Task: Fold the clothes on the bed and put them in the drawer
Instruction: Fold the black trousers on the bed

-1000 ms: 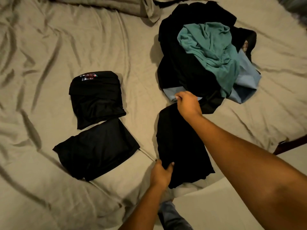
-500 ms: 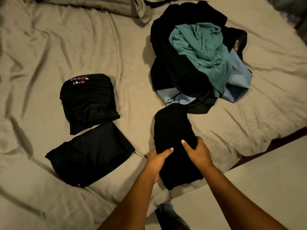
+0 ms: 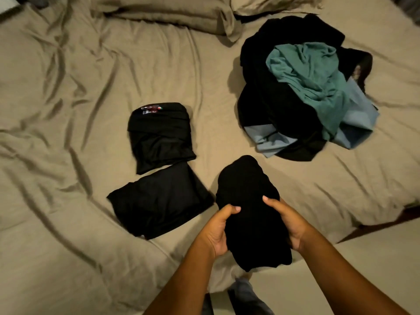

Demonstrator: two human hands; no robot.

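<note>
Mid-fold: left hand [image 3: 217, 228] and right hand [image 3: 287, 223] grip black garment [image 3: 247, 201] at bed [image 3: 68, 110] edge, seemingly lifted. Next: set beside folded black stack [image 3: 159, 198]; pile [image 3: 302, 96] waits.

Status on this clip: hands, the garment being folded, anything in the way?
Left hand and right hand grip the black garment. Garment folded narrow, not yet stacked. Two folded black pieces left of it, unfolded pile beyond; nothing blocking.
</note>
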